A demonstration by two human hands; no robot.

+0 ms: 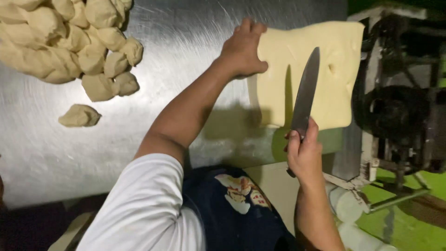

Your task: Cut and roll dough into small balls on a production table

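Head view, looking down on a steel table (176, 60).

Dough slab (320, 79): pale yellow, flat, roughly rectangular, lay at the table's right edge, its far right corner reaching toward the machine (399, 107). A few dimples showed on its right part. A cut ran lengthwise up from its near edge, left of the blade.

Left hand (241, 49): rested palm down on the slab's left far corner, fingers curled over the far edge, pressing it to the table. Nothing was clenched in it; it lay flat on the dough. The arm crossed the table from the near edge, with a white sleeve (144, 209) at the shoulder.

Right hand (304, 155): clenched around the handle of a knife (306, 93), at the slab's near edge. The handle was almost wholly hidden in the fist. The blade was long, dark, pointed, and lay over the slab, tip toward the far edge, tilted slightly right. Whether the edge touched the dough could not be told.

Dough lumps (69, 42): a heap of cut pieces at the table's far left corner, well apart from the slab. One lump (79, 116) sat alone, nearer the near edge than the heap.

The machine stood just right of the table: dark wheel, pale frame. Green floor (409, 223) beneath it. A dark apron (232, 209) with a printed patch showed below the table's near edge.
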